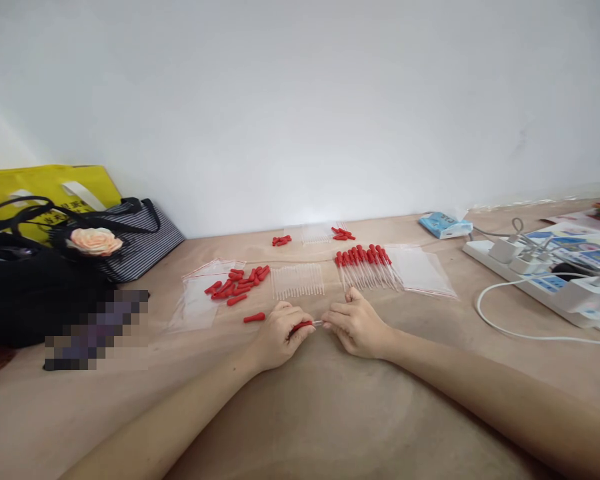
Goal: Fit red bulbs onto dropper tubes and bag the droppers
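Note:
My left hand (281, 335) is closed around a red rubber dropper bulb (301, 325), which lies level between thumb and fingers. From the other side, my right hand (356, 325) pinches a thin clear glass tube (318, 323) whose end meets the bulb; how deep it sits inside is hidden. Just left of my left hand lies a single red bulb (254, 318). Beyond it is a loose pile of red bulbs (237, 285). Several bare glass tubes (298, 281) lie in a row ahead of my hands. To their right, droppers with red bulbs fitted (364, 265) lie side by side.
Clear plastic bags (425, 271) lie right of the droppers and under the bulb pile. More bulbs (343, 234) and tubes lie near the wall. A white power strip (535, 283) with cables is at right, beside a blue packet (443, 225). Bags (145, 240) stand at left.

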